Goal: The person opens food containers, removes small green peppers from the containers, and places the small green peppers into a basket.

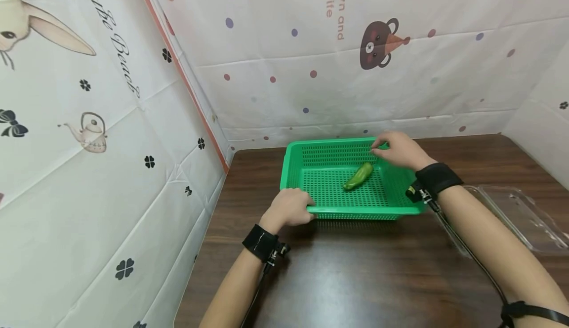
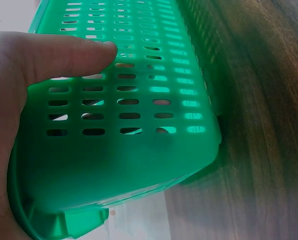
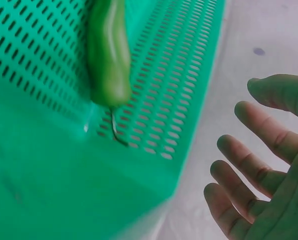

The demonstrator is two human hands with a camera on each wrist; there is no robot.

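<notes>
One pepper in the basket, left fingers on its rim

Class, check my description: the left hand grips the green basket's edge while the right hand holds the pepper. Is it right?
Not quite: the right hand holds nothing. The right wrist view shows its fingers clear of the pepper, which lies in the basket. The left hand does grip the basket's edge.

"What surrounds the table?"
"White sheeting: dots and a bear at the back, a rabbit and teapot on the left."
"And its top?"
"Dark wood grain, with a pale glare."
</notes>
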